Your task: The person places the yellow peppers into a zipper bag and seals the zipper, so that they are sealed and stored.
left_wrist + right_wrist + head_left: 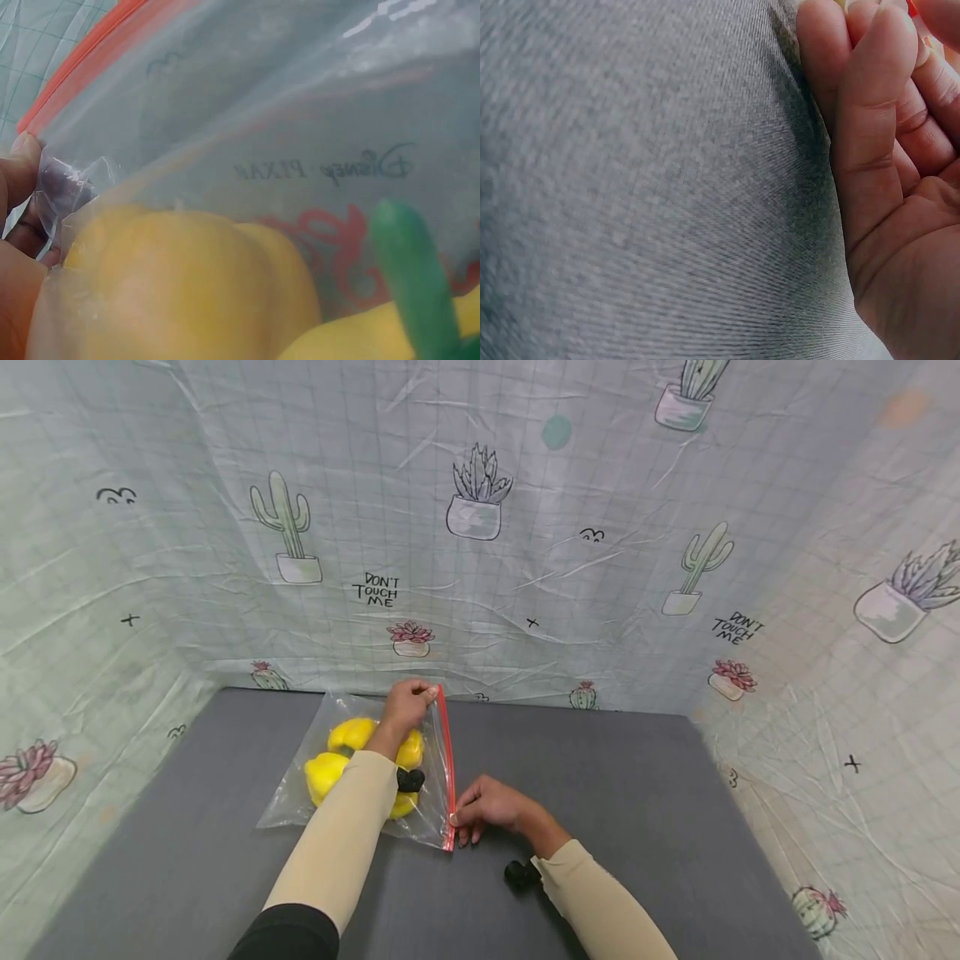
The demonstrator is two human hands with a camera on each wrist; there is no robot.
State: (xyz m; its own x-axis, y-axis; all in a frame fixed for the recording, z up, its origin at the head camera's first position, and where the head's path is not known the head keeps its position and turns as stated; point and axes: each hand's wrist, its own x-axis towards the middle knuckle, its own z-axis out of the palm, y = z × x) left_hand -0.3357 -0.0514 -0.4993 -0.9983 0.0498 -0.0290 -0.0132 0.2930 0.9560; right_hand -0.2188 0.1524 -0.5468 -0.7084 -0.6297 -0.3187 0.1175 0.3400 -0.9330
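A clear zip bag (288,806) lies on the grey table with several yellow bell peppers (324,775) inside. Its red zip strip (447,747) runs along the right side. My left hand (407,706) reaches across the bag and pinches the strip's far end. At the near end, my right hand (491,806) pinches the strip between thumb and fingers. The left wrist view shows a yellow pepper (195,285) through the plastic, a green stem (412,277) beside it, and mirrored lettering. My left forearm hides part of the peppers.
The grey table (600,793) extends to the right of the bag. A hanging cloth (525,568) printed with potted cacti encloses the back and both sides. A black wrist camera (519,877) sits at my right cuff, and another (410,780) at my left.
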